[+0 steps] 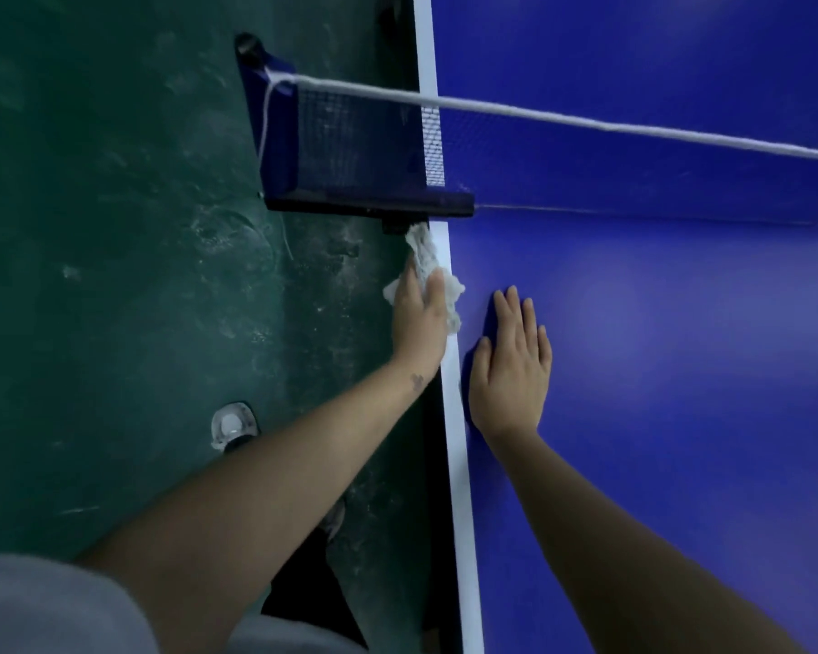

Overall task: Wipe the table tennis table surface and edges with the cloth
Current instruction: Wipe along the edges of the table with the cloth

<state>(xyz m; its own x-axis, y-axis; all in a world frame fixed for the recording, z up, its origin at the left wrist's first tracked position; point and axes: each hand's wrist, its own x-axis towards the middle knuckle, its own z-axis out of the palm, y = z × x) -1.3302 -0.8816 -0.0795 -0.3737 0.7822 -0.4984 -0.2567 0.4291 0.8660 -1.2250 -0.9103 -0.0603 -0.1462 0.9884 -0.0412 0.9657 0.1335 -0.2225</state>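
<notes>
While the left grip [419, 318] clamps the cloth [423, 250] to the white edge [458, 446] just beside the net clamp [369, 204], the right grip [511, 365] lies flat, fingers straight and empty, on the blue surface [657, 332]. Edge wiping is in hand; the next stroke probably calls for working round the clamp.

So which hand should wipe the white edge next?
The left hand, probably. It holds the cloth against the white edge of the table, right by the net clamp. The right hand lies flat on the blue top, holding nothing.
</notes>
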